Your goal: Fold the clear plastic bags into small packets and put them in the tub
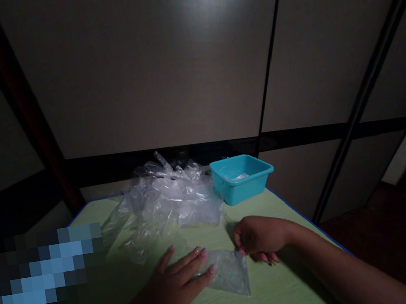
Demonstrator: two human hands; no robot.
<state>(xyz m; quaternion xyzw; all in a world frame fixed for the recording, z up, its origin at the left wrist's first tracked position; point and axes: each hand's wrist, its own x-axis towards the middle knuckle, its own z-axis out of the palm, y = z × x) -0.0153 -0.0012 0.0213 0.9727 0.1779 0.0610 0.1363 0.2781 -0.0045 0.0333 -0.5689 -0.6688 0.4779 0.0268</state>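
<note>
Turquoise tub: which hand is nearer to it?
Right. The right hand is apart from the tub, on its near side; the left hand lies farther off, nearer the camera and leftward.

i work in what looks like a home room, with dark-trimmed, cupboard-like panels (pixel 160 76) behind my table (pixel 274 295).

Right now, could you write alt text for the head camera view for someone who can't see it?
A left hand lies spread on a see-through plastic piece while the right hand pinches its far right corner, on a green table. Beyond sit a heap of clear plastic and a turquoise basin.
</note>
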